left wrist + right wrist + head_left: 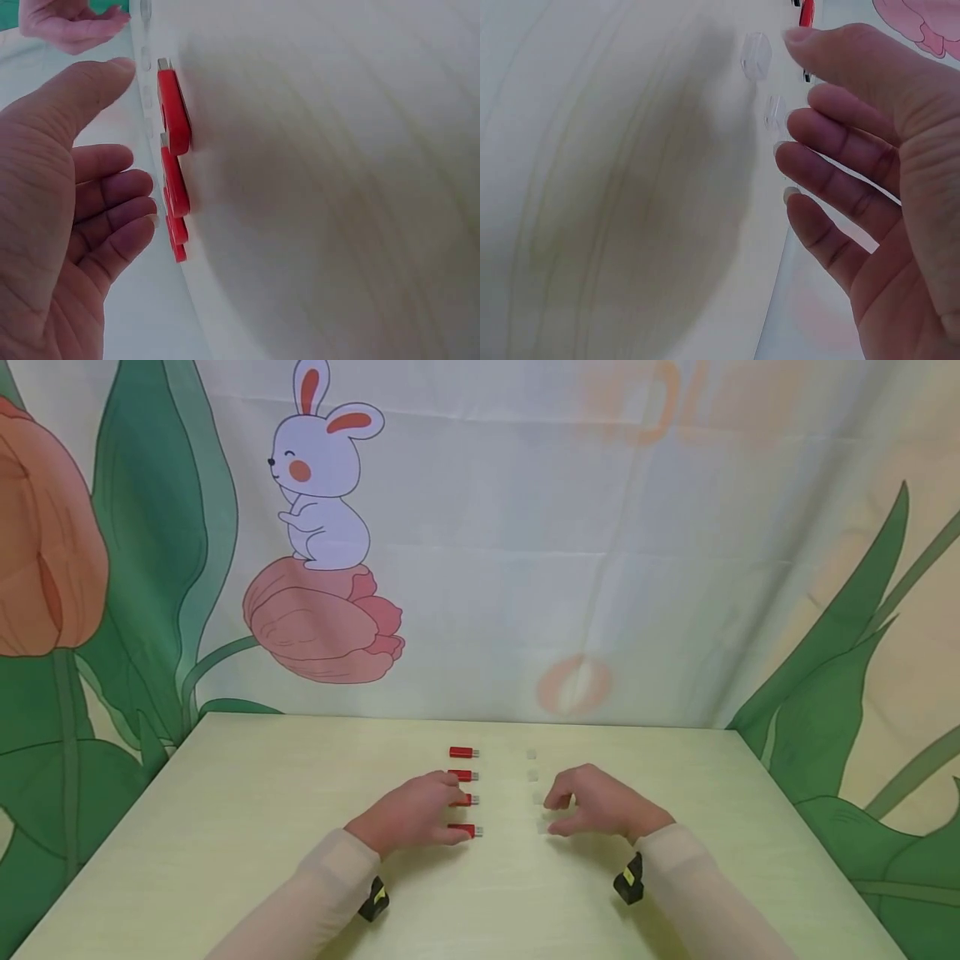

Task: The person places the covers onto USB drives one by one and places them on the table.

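Note:
Red USB sticks lie in a column on the table, their metal plugs to the right; the nearest USB stick (467, 832) is beside my left thumb. My left hand (417, 812) hovers over the nearer sticks with loosely bent fingers, holding nothing. In the left wrist view the thumb and fingers are apart, close to the nearest red stick (174, 112). Facing the sticks is a column of small clear plastic caps (532, 775). My right hand (600, 802) is at the nearer caps, fingers relaxed and nothing in them. A clear cap (757, 56) shows just off the right thumb tip.
The pale wooden table (300, 760) reaches back to a fabric backdrop (480, 568) printed with a rabbit, tulips and leaves. Each wrist wears a small black camera band (628, 881) below the sleeve cuff.

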The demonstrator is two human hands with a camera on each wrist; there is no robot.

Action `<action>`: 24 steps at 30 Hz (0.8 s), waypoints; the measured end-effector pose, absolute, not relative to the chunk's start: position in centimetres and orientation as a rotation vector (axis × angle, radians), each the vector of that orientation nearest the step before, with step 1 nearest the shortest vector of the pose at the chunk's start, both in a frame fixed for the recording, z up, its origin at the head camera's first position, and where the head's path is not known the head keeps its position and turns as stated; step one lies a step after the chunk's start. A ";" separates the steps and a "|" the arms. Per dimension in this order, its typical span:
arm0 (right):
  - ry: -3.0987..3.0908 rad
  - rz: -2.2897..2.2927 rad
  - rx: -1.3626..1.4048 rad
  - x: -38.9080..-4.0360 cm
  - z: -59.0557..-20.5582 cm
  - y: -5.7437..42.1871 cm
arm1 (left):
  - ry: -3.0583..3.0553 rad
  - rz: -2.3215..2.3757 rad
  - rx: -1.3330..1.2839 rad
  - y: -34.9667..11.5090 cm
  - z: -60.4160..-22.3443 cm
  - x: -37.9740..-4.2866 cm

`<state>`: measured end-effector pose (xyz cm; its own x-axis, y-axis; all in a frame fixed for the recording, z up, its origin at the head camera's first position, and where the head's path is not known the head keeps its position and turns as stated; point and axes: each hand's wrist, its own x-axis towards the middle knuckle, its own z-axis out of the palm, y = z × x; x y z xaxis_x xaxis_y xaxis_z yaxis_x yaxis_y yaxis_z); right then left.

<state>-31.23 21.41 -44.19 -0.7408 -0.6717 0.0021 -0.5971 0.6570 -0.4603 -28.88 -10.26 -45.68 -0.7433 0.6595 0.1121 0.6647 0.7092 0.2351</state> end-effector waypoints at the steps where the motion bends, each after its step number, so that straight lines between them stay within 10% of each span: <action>1: 2.700 -0.660 -1.052 -31.2 -44.2 21.3 | -2.884 -0.412 -1.128 -10.2 -45.6 -28.8; 24: 2.710 -0.565 -0.966 -31.5 -45.1 19.4 | -3.109 -0.338 -0.985 -8.6 -46.2 -29.0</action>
